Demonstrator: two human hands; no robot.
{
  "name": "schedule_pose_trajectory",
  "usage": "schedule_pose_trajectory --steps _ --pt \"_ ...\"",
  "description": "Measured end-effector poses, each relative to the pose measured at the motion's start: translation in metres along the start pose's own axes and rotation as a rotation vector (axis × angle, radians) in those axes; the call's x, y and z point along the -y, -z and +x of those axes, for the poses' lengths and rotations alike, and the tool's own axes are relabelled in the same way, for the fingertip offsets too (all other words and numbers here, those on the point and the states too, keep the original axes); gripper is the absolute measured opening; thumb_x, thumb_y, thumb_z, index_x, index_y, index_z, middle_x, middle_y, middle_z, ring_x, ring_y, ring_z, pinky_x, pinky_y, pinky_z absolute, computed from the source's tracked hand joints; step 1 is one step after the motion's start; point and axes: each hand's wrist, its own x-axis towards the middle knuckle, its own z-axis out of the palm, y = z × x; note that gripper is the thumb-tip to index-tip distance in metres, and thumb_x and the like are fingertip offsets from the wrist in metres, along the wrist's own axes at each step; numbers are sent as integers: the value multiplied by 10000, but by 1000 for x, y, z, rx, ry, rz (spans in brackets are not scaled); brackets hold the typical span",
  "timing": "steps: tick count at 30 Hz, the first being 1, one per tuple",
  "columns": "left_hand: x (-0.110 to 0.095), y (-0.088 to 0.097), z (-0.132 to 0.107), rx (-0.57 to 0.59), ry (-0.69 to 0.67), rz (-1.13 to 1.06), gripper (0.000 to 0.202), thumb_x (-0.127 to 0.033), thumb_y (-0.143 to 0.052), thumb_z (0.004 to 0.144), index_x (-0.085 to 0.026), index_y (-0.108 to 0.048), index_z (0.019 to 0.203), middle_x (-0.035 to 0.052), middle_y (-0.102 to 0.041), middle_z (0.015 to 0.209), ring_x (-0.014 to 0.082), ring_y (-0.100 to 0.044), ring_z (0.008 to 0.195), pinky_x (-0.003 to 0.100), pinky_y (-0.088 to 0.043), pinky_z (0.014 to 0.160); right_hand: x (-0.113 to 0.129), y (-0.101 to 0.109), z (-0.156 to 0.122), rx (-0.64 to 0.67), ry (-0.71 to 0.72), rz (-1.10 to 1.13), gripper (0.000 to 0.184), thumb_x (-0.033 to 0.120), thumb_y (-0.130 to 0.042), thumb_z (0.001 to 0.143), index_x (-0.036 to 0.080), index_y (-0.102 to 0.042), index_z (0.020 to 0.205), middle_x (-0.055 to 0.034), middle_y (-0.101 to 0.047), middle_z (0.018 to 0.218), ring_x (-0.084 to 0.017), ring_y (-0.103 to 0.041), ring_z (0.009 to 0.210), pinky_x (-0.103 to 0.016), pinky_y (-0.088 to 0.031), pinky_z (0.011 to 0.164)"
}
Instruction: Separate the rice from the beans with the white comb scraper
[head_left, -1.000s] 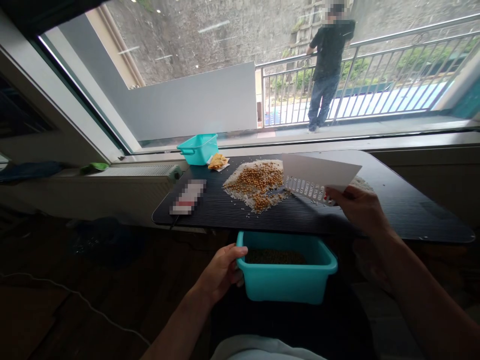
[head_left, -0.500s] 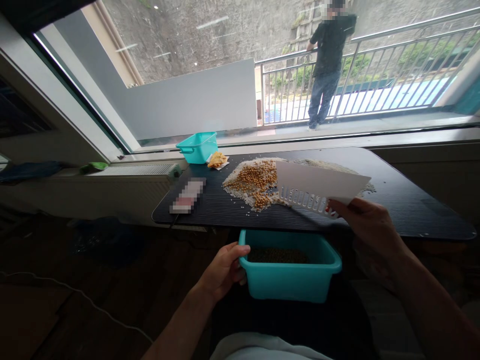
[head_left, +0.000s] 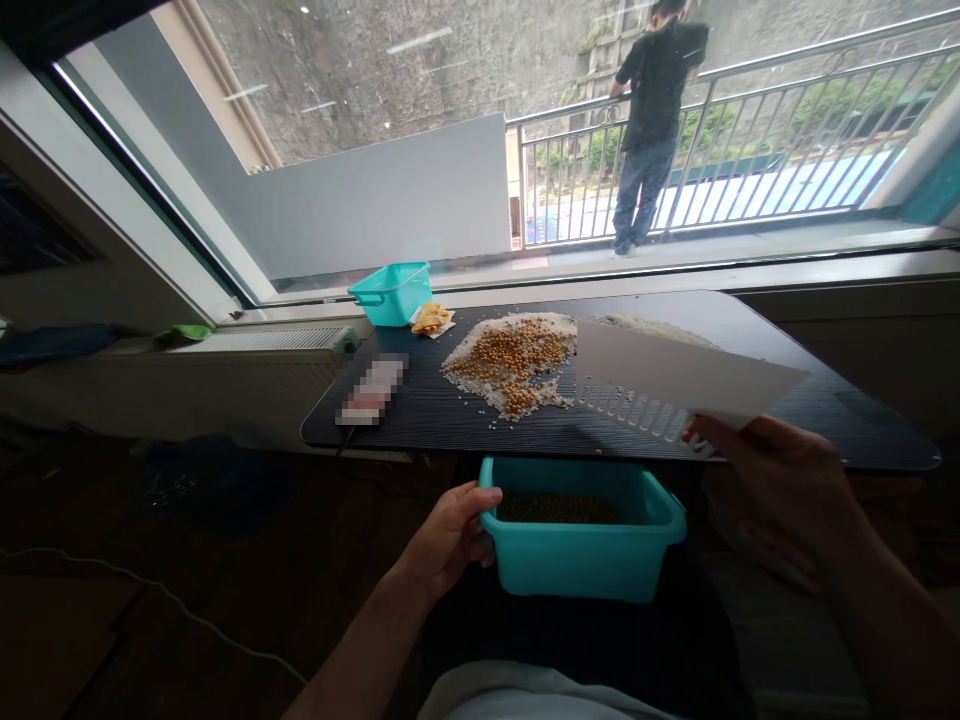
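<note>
- Left hand (head_left: 450,535): fingers curled round the left rim of the teal tub (head_left: 585,565), which is held below the near edge of the desk (head_left: 825,425).
- Right hand (head_left: 780,490): fingers pinch the right end of the slotted white scraper (head_left: 675,385), held tilted over the desk, just right of the pile.
- Progress, as judged: the tub carries only a shallow layer of grains. Most of the bean-and-rice pile (head_left: 510,360) lies unsorted on the desk.
- Writing: none legible. The flat packet (head_left: 371,392) is blurred.

On the table (head_left: 840,420) lies a bean pile (head_left: 510,360), a scraper (head_left: 675,380) to its right, a bin (head_left: 585,565) below the near edge.
</note>
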Motion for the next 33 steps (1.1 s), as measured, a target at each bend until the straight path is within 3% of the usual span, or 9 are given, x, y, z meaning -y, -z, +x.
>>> schedule_pose_trajectory --steps 8,18,33 --pt "-1 0 -1 7 -3 6 479 -455 -833 640 -211 -428 563 -102 -358 435 52 -345 357 199 -318 376 1 -19 8 90 95 -14 235 511 -752 605 284 -745 666 -5 -737 634 -239 -645 618 -369 -537 599" --pt "1 2 0 12 -2 7 450 -442 -813 673 -211 -436 592 -104 -365 440 53 -341 361 204 -322 390 6 -32 21 156 124 11 356 578 -775 642 226 -735 678 -41 -720 678 -230 -655 693 -359 -537 673" --pt "-1 1 0 8 -6 15 465 -449 -826 652 -211 -432 581 -104 -362 435 50 -342 359 205 -323 384 8 -18 15 114 92 9 335 539 -804 554 223 -768 656 -25 -714 631 -198 -617 614 -335 -519 587"
